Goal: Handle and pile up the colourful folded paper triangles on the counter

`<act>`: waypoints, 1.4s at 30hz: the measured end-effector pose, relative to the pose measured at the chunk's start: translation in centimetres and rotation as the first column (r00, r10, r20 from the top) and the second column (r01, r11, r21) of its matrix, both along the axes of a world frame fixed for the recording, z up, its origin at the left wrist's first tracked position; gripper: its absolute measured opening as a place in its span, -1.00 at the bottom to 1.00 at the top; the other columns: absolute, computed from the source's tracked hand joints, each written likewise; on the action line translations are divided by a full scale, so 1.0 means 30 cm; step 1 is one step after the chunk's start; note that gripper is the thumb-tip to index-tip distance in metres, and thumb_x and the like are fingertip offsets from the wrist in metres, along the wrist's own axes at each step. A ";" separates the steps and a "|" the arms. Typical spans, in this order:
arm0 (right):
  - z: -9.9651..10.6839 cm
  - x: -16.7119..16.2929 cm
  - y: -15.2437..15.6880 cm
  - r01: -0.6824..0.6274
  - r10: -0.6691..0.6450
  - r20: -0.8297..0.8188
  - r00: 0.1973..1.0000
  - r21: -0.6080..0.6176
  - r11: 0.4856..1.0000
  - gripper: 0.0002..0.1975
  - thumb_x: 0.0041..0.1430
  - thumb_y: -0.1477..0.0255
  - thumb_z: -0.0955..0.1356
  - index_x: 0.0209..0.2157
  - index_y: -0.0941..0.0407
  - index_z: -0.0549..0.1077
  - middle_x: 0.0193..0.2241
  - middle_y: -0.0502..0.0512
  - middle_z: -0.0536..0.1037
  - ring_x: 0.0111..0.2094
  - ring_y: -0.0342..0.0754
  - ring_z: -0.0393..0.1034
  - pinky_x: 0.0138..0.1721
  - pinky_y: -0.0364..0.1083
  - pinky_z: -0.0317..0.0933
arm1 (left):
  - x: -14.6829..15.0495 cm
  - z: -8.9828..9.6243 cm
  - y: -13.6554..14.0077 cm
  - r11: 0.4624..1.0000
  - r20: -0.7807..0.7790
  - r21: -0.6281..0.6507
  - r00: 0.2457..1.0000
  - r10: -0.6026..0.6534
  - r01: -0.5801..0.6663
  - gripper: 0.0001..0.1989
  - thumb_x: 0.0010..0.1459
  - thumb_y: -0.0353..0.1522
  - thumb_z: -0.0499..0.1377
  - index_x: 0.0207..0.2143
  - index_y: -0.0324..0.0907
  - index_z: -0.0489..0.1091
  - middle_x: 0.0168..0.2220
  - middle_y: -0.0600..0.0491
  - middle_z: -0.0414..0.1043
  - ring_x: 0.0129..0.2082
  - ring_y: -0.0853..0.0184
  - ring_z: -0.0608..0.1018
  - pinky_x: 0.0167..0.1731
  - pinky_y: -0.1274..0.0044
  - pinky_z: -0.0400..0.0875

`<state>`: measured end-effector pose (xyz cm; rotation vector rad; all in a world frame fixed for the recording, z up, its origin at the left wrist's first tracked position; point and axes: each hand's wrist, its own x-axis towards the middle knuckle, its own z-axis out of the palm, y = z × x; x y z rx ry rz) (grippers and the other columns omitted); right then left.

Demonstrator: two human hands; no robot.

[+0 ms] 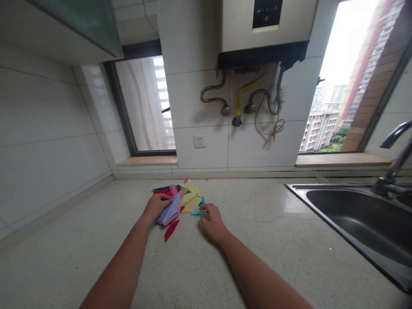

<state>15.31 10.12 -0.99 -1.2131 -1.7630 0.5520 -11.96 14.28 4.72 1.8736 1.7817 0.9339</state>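
A loose pile of colourful folded paper pieces lies on the counter in front of me. My left hand (157, 207) is at the pile's left side, its fingers closed at the edge of a purple folded paper (171, 210). My right hand (213, 221) pinches a light blue folded paper (197, 212) at the pile's right edge, close to the counter. Between the hands lies yellow folded paper (192, 198). Behind my left fingers is red paper (160, 191), partly hidden. Nearer to me, a separate red folded piece (171, 230) lies flat.
The pale stone counter (257, 257) runs to a tiled wall. At the right are a steel sink (360, 210) and a faucet (394, 159). A water heater (264, 25) with hoses hangs on the wall, above and right of a socket (199, 141). A cabinet (64, 30) overhangs at upper left.
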 end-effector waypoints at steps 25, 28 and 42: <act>-0.004 -0.034 0.000 -0.103 0.086 -0.110 0.990 -0.152 0.983 -0.73 0.17 0.35 0.20 -0.17 0.14 0.41 -0.26 0.01 0.41 -0.28 -0.24 0.23 -0.18 -0.20 0.10 | -0.176 0.039 0.035 0.959 0.258 0.187 0.952 0.162 -0.214 -0.58 0.10 -0.09 0.17 -0.13 -0.20 0.50 -0.17 0.05 0.48 -0.15 0.30 0.49 -0.11 0.53 0.31; -0.014 -0.027 0.007 -0.097 0.081 -0.116 0.990 -0.140 0.985 -0.73 0.18 0.34 0.20 -0.17 0.14 0.41 -0.26 0.02 0.41 -0.27 -0.24 0.23 -0.17 -0.20 0.10 | -0.104 0.160 -0.022 0.940 0.346 0.269 0.932 0.107 -0.208 -0.60 0.13 -0.12 0.16 -0.12 -0.22 0.48 -0.22 0.03 0.48 -0.17 0.30 0.50 -0.11 0.52 0.32; -0.097 -0.215 -0.183 0.374 -0.212 -0.676 0.706 0.102 0.922 -0.33 0.09 0.57 -0.26 0.24 0.16 -0.74 0.27 0.26 -0.44 0.35 -0.12 -0.65 0.30 0.16 -0.15 | 0.631 -0.045 -0.465 0.695 -0.429 0.318 0.752 -0.501 0.645 -0.64 0.31 -0.26 -0.05 0.07 -0.07 0.38 0.06 0.08 0.31 0.12 0.26 0.22 0.20 0.33 -0.06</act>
